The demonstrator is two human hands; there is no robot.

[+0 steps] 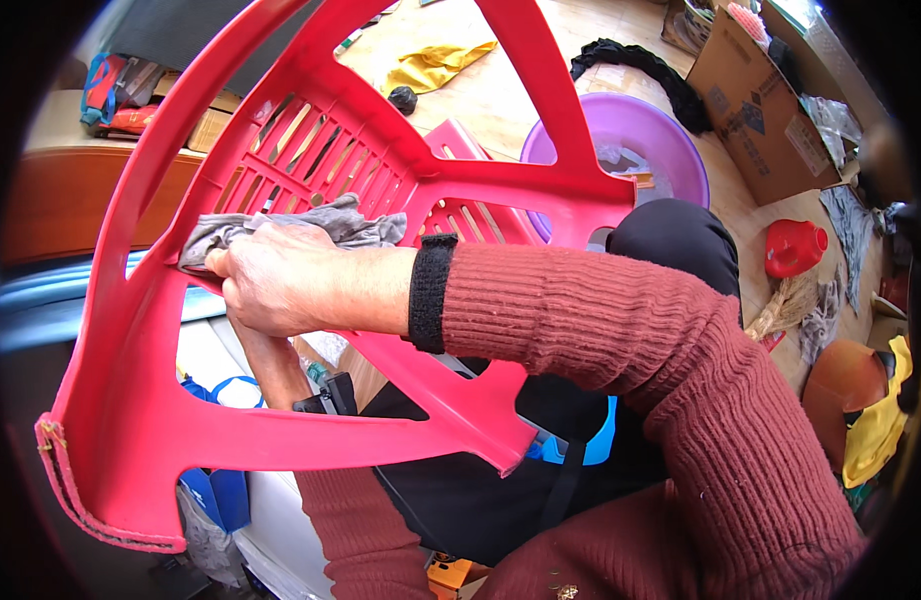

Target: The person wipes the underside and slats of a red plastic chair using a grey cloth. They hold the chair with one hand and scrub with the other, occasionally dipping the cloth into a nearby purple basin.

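A red plastic chair (227, 435) lies tipped across my lap, its legs and slatted underside facing me. My right hand (269, 277) presses a bunched grey cloth (348, 223) against the chair's frame near the slats. Behind the frame, my left hand (261, 349) is mostly hidden; only its lower part and the wrist with a black watch show below my right hand. What its fingers touch cannot be seen.
A purple basin (655, 127) with water stands on the wood floor beyond my knee. A cardboard box (768, 105), a red plastic jug (796, 247), a straw brush (783, 307) and yellow cloth (438, 66) lie about. A bed or sofa is at left.
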